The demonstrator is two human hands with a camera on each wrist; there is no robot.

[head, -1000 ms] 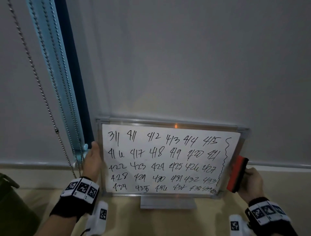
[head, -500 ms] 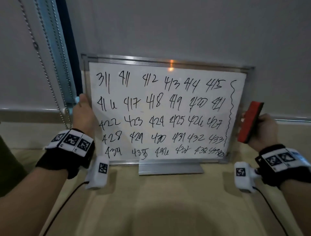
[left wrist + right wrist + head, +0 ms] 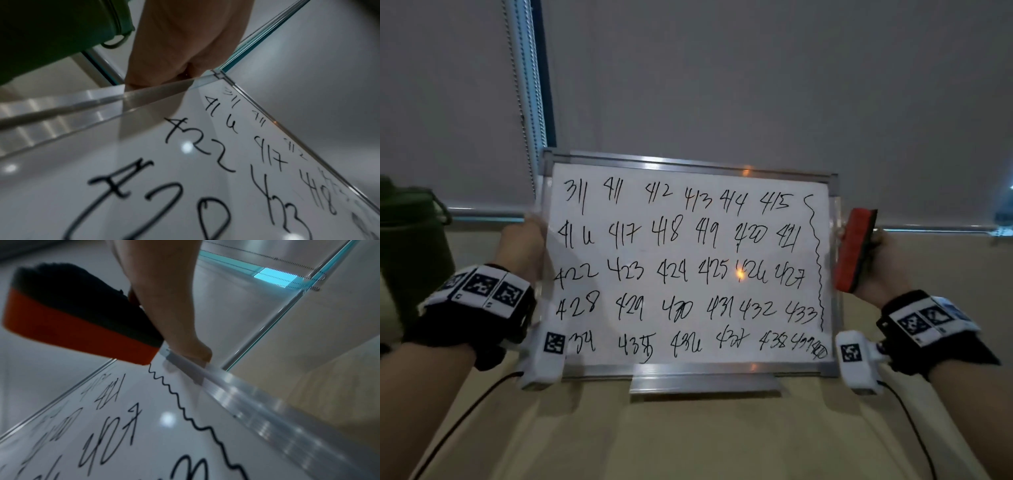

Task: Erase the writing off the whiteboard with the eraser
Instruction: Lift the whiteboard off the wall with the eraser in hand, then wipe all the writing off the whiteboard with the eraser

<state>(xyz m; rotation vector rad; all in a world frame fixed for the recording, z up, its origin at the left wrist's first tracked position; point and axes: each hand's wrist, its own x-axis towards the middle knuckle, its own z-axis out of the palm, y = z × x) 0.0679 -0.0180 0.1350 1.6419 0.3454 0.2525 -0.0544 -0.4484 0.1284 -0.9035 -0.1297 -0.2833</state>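
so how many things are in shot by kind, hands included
whiteboard: 1
eraser: 1
hands: 2, the left hand gripping the whiteboard's left edge, the right hand holding the eraser at its right edge
dark green bin: 1
bead chain: 1
total: 6

Whiteboard (image 3: 688,274) fills centre frame, its written face unobstructed from edge to edge. Left hand (image 3: 522,246) blocks the left frame edge at mid-height; right hand (image 3: 883,263) with the eraser (image 3: 854,251) blocks the right edge, eraser just beside the frame. Above the board: bare blind (image 3: 756,85), open room. Upper left: bead chain (image 3: 520,102) close to the board's top corner. Far left: dark green bag (image 3: 410,246). Lower frame: bare beige surface (image 3: 688,438), crossed by two cables at the sides.
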